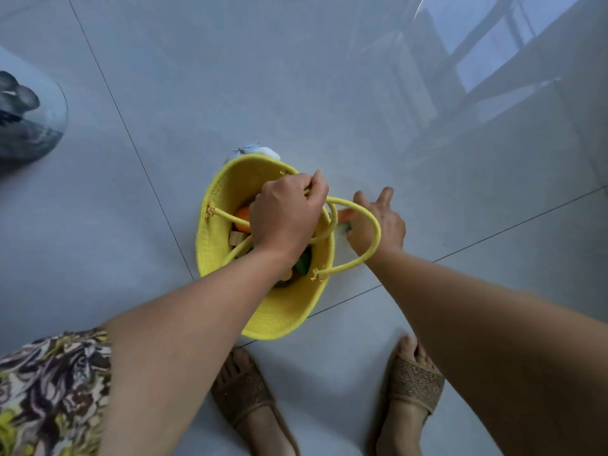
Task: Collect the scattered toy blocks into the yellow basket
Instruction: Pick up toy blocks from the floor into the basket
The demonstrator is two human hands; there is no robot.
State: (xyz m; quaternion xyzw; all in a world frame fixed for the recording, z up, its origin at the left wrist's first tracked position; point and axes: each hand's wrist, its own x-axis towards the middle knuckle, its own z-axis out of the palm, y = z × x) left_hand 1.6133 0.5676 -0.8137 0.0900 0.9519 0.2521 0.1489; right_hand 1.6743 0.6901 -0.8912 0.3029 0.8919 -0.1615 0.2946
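Yellow woven rope basket point(227, 192), centre of frame, mouth facing up toward the camera; its oval opening runs long from upper left to lower right. Inside: an orange rounded block point(242, 218), a pale wooden block point(238, 239), a green block point(304, 262), partly hidden under the arm. Something white and pale blue point(263, 152) pokes out behind the far rim; can't tell what it is.

Floor: glossy grey tiles point(329, 93) with thin dark grout lines; window and furniture reflections upper right. Dark object under clear curved glass point(29, 126) at left edge. Two feet in brown woven sandals point(245, 394) at bottom; patterned fabric point(52, 390) lower left.

Left hand point(286, 215) over the basket mouth, fist closed round a yellow rope handle point(316, 192). Right hand point(378, 222) just right of the basket, fingers spread and pointing down, touching an orange block point(345, 214) on the floor; grip on it can't be judged. Second handle loop point(370, 225) drapes across that hand
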